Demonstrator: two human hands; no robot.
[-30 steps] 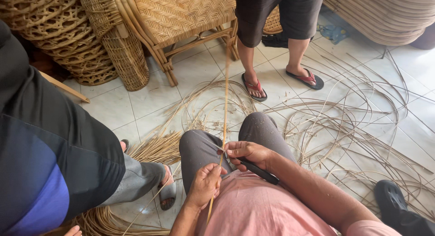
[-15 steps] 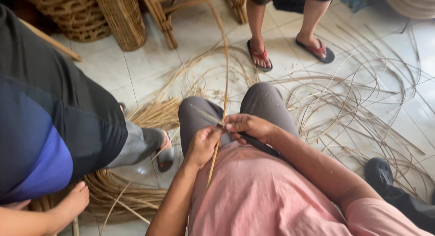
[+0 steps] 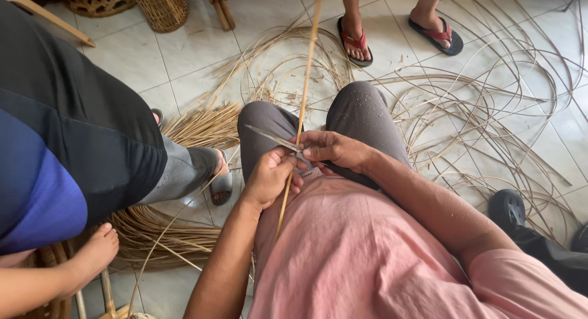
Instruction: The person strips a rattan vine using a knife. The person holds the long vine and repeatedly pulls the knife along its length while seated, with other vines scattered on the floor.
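pink tee, short sleeves, grey trousers w/ pale flecks, bare forearms

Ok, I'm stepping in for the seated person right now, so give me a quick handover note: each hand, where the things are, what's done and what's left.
Left hand: closed around the long rattan strip, low over the lap.
Right hand: closed on the knife, blade pointing left and lying against the strip.
Strip: runs from the chest up between the knees and out of the top of the picture.
Done: fine shavings lie on the grey trousers; loose coils of split rattan cover the floor to the right, and a bundle lies to the left.
Left: how much of this strip is untrimmed cannot be told.
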